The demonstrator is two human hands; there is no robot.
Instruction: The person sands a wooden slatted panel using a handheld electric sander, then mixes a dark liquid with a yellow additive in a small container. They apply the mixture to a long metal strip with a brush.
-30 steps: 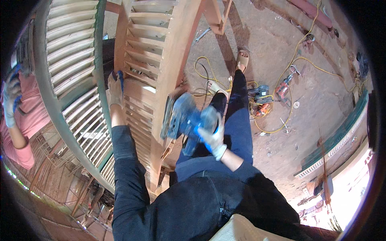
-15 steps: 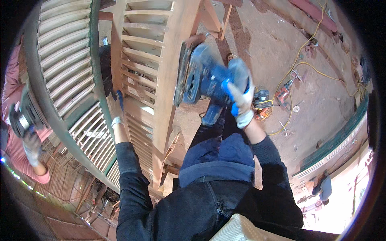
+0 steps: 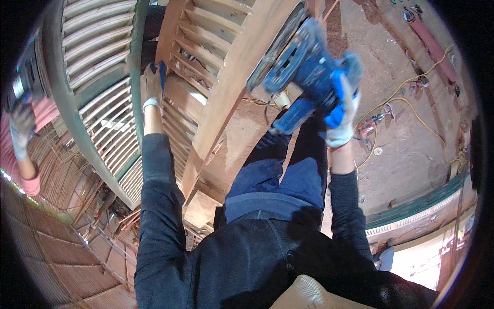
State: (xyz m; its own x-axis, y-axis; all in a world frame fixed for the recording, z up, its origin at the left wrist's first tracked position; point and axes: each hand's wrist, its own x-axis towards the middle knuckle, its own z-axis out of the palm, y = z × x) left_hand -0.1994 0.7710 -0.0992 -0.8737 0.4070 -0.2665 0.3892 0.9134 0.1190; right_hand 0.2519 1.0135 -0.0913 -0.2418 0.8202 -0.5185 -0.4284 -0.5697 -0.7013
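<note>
My right hand (image 3: 346, 116), in a white and blue glove, is closed round the handle of a blue belt sander (image 3: 311, 64). The sander is tipped on its side, its belt face along the outer edge of a bare-wood louvered shutter (image 3: 221, 100); whether it touches cannot be made out. My left hand (image 3: 152, 85), gloved too, grips the shutter's left-hand stile, its blue fingertips curled over the inner edge. To the left of that stands a second shutter (image 3: 64, 98) with a green-edged frame and pale slats.
Another person's gloved hand (image 3: 21, 123) holds a dark power tool (image 3: 31, 72) beyond the green-edged shutter. On the dirt floor at right lie a red power drill (image 3: 368, 126) and a yellow cord (image 3: 411, 105). A long green-edged panel (image 3: 417, 206) lies at lower right.
The view has shifted, and my right hand with the sander sits farther up and right in it. My left hand keeps its hold on the stile. The other person's tool has moved up.
</note>
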